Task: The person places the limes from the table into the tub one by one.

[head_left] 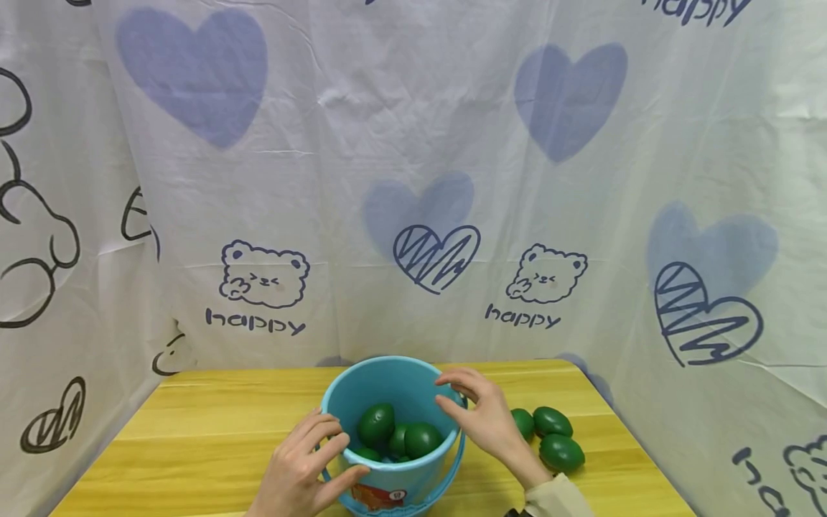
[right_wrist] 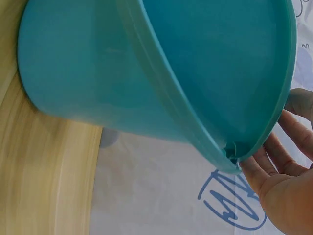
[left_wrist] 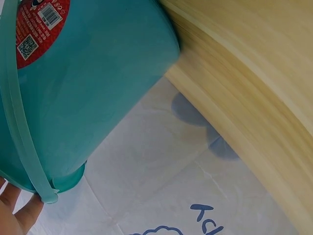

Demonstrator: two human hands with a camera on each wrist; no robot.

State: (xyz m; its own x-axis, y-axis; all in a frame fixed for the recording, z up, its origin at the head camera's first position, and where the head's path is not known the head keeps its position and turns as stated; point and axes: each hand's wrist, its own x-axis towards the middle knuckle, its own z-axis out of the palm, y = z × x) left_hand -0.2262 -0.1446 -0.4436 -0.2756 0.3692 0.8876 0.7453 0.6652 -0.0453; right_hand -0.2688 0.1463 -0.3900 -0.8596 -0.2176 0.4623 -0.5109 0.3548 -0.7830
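Observation:
A light blue bucket stands upright on the wooden table, with several dark green avocado-like fruits inside. At its left rim, my left hand rests loosely, fingers bent a little and thumb apart from them. In the left wrist view, fingertips touch the rim beside the handle joint. My right hand is at the right rim, thumb and fingers spread apart; in the right wrist view its fingers lie along the rim's outside by the handle joint. The bucket's handle hangs down against its side.
Right of the bucket, several more green fruits lie together on the yellow wood-grain table, partly behind my right forearm. White cloth with hearts and bears surrounds the table's back and sides.

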